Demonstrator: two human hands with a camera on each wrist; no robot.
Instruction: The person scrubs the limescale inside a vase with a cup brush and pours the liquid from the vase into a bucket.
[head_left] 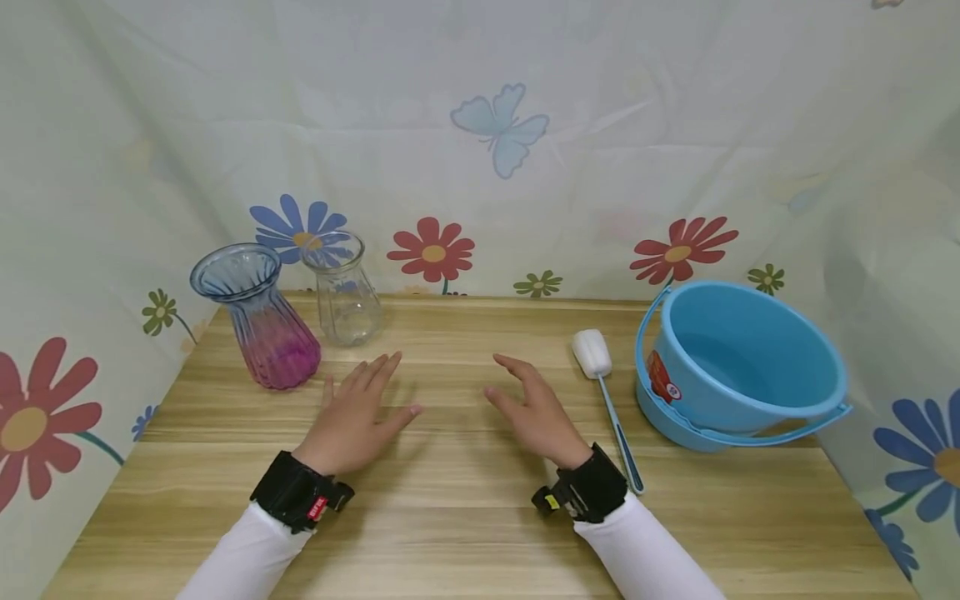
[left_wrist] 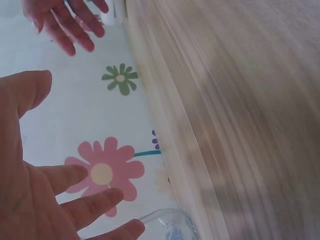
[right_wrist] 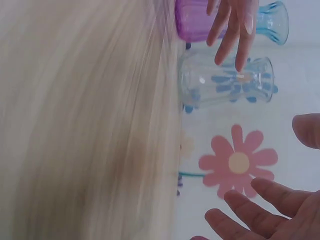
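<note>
My left hand (head_left: pixel 351 422) is over the left half of the table, fingers spread and holding nothing. Just beyond its fingertips stand a clear glass vase (head_left: pixel 348 304) and a ribbed vase (head_left: pixel 273 333) that shades from blue at the flared rim to pink at the base. Opposite it, my right hand (head_left: pixel 542 414) is also empty, with its fingers extended and thumb apart. Right of that hand lies a brush (head_left: pixel 617 429) with a white sponge head and a blue handle. In the right wrist view, the left fingers overlap the two vases.
A light blue bucket (head_left: pixel 750 358) stands at the right, its handle lowered around it, with another blue basin-like base (head_left: pixel 675 421) under it. The wood-grain table (head_left: pixel 450 517) ends at a flower-printed curtain (head_left: pixel 360 150) behind and on both sides.
</note>
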